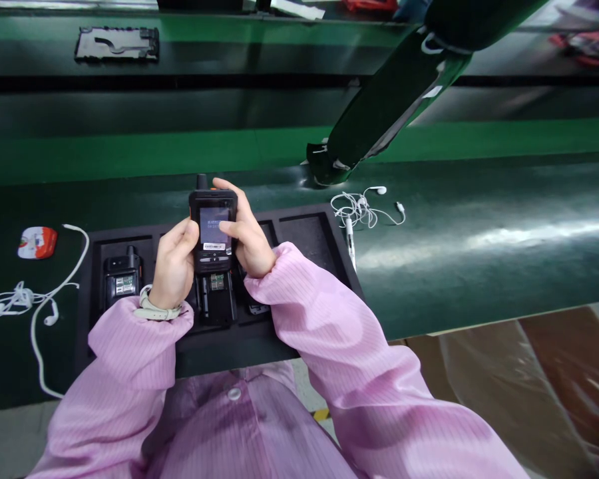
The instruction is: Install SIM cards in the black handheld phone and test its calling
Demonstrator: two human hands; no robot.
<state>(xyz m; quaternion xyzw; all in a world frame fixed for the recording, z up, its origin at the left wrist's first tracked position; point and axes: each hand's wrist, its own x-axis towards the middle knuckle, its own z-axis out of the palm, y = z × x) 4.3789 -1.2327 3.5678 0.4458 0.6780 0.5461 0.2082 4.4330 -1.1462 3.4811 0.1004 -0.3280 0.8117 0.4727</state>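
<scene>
A black handheld radio phone with a lit screen and a short antenna is held upright above a black foam tray. My left hand grips its left side, thumb near the screen edge. My right hand wraps its right side, with the thumb pressed on the screen. Two more black devices lie in the tray: one at the left and one under my hands, both back side up with the battery bays open.
White earphones lie right of the tray, and another white earphone cable lies left of it beside a red-and-white tag. A dark green lamp arm reaches down behind the tray. A black part rests on the far conveyor.
</scene>
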